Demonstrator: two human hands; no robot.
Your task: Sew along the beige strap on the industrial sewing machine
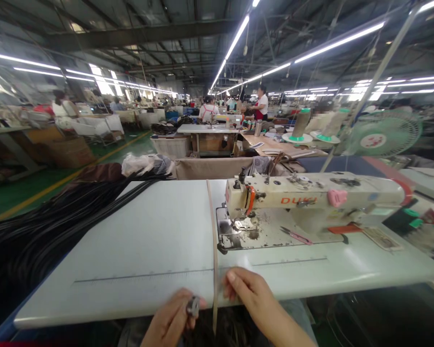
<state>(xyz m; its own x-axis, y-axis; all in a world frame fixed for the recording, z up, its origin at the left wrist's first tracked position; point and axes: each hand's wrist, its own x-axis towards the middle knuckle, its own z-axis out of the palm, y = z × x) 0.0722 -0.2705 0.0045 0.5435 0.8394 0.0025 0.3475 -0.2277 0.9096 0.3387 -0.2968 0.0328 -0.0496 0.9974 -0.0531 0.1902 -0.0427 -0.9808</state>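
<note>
A long thin tan strip runs from the table's far edge down over its near edge, just left of the sewing machine. My left hand is at the near edge, fingers pinched on a small grey metal piece beside the strip. My right hand rests on the table edge right of the strip, thumb stretched toward it, fingers curled and touching the strip's lower part.
A large heap of black straps covers the table's left side. Pink-handled snips lie on the machine bed. Thread cones and a green fan stand behind. Other people work at distant tables.
</note>
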